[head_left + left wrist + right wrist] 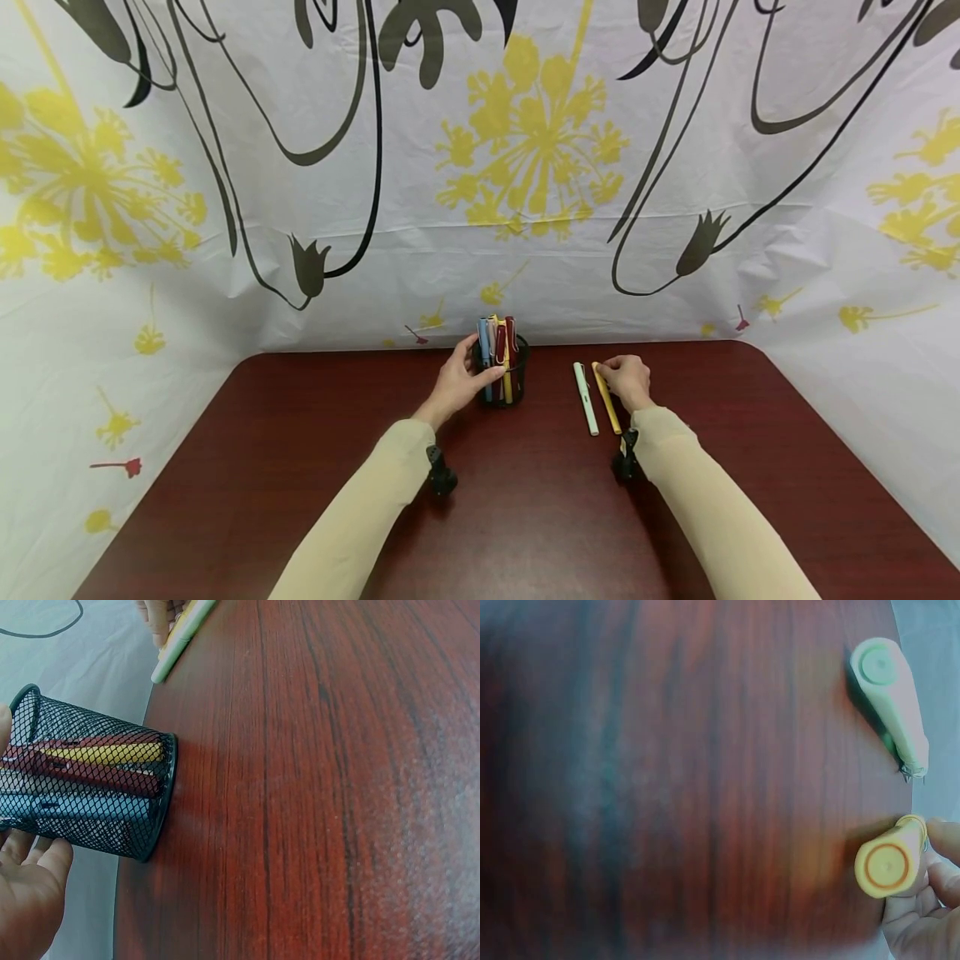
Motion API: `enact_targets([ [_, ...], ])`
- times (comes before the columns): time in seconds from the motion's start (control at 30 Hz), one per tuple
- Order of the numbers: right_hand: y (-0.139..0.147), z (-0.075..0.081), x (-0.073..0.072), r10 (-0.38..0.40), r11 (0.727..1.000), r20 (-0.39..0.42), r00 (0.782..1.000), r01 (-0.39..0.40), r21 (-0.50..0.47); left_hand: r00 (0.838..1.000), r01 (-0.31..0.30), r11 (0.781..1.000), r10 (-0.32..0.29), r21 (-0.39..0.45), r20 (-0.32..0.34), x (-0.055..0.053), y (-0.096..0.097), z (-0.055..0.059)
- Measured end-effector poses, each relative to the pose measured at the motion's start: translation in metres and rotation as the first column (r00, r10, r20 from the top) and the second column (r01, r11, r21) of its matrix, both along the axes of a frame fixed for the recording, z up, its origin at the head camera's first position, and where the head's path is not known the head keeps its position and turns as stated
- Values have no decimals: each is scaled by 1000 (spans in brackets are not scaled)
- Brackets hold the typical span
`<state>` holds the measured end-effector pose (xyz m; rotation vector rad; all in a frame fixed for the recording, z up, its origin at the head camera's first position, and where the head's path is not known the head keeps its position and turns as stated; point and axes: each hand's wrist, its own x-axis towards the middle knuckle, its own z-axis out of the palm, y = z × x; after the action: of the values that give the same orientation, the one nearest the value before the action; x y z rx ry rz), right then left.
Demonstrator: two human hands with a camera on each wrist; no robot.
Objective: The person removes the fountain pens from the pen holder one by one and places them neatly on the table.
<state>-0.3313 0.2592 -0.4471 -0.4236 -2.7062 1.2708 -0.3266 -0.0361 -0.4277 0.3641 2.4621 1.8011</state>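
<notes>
A black mesh pen cup [522,379] stands near the back edge of the table, with blue, red, yellow and pale pens in it. My left hand [452,385] holds it from the left, thumb across the front and fingers round the far side. Through the mesh in the left wrist view, the red pens [112,775] and a blue pen [90,806] show. To the right, my right hand [630,380] pinches the far end of a yellow pen [608,404]. Beside that lies a pale green pen [587,400], clip end away from me.
The dark red wooden table [510,517] has rounded back corners. A white cloth [420,275] printed with yellow flowers and grey stems hangs right behind it and along both sides. Small black cameras [441,473] are strapped at both wrists.
</notes>
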Motion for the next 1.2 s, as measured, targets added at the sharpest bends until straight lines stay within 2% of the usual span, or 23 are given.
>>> enact_targets([
  [1.2,3,-4,4,28,999,-50,998,-30,-38,1000,5,1000,-5,5,-4,0,0,-2],
])
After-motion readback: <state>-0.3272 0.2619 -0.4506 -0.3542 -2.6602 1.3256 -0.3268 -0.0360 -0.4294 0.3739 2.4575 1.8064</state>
